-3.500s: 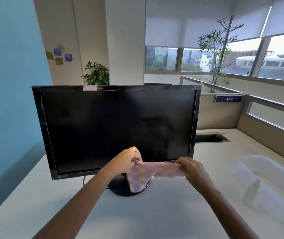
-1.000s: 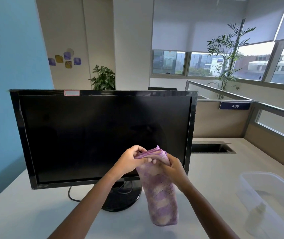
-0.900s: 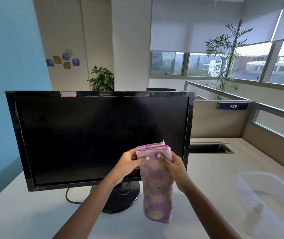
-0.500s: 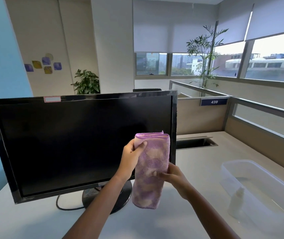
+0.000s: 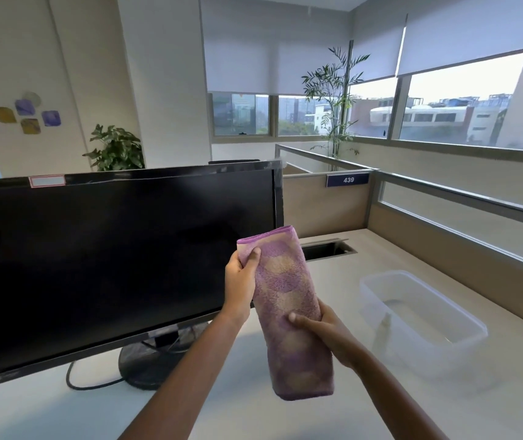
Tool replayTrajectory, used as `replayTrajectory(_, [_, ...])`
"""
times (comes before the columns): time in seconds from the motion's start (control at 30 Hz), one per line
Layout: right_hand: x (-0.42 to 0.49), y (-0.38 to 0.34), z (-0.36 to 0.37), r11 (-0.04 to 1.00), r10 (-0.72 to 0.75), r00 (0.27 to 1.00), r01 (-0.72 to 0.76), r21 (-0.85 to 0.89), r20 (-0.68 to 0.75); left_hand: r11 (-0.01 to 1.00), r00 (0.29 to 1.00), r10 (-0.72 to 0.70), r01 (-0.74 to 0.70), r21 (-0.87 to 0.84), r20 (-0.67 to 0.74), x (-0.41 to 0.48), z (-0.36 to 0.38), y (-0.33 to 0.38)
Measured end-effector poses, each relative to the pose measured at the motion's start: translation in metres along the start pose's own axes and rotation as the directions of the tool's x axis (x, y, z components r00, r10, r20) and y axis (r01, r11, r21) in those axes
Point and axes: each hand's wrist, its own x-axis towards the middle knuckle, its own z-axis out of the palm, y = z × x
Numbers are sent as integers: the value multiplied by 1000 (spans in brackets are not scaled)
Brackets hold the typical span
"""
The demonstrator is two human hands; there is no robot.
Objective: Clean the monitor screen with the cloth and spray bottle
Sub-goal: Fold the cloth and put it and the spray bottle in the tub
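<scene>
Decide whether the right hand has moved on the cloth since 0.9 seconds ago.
Yes. The right hand slid down the cloth from its top fold, away from the monitor's right edge.

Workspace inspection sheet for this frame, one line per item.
Surface: white desk, cable cutout behind the cloth.
Job's things: monitor dark, upright; folded cloth held in the air; spray bottle inside the tub.
Clutter: nothing seen.
Grippers: left hand pinches the cloth's top, right hand grips lower down.
Cables: black cable loops beside the stand.
Surroundings: partitions, windows, plants.
</scene>
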Motion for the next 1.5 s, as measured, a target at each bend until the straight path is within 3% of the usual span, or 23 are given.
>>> replayTrajectory(0.23, [-2, 11, -54, 993, 42, 996, -50, -103, -79, 1000, 1000, -28, 28, -5, 6, 2, 48, -16])
replayTrajectory(0.47, [11, 7, -134, 972, -95, 984, 59, -227, -153, 987, 986, -162, 161, 32, 49, 27, 110, -46])
replayTrajectory(0.6, [18, 4, -189, 928, -147, 967, 62, -367, -207, 981, 983, -174, 168, 98, 60, 42, 153, -62])
replayTrajectory(0.73, [27, 6, -243, 866, -125, 968, -1, -500, -219, 968, 987, -150, 134, 214, 59, 57, 192, -81])
replayTrajectory(0.97, [30, 27, -309, 803, -13, 955, -167, -572, -297, 916, 971, -214, 161, 366, 109, 73, 255, -120])
replayTrajectory(1.1, [29, 44, -331, 711, 95, 946, -283, -644, -311, 833, 964, -241, 148, 533, 110, 77, 277, -142])
replayTrajectory(1.23, [33, 55, -337, 593, 179, 929, -364, -718, -323, 674, 958, -271, 119, 729, 94, 80, 288, -164])
replayTrajectory(1.5, [46, 77, -341, 334, 318, 911, -366, -869, -261, 387, 942, -294, -35, 921, 159, 86, 301, -198])
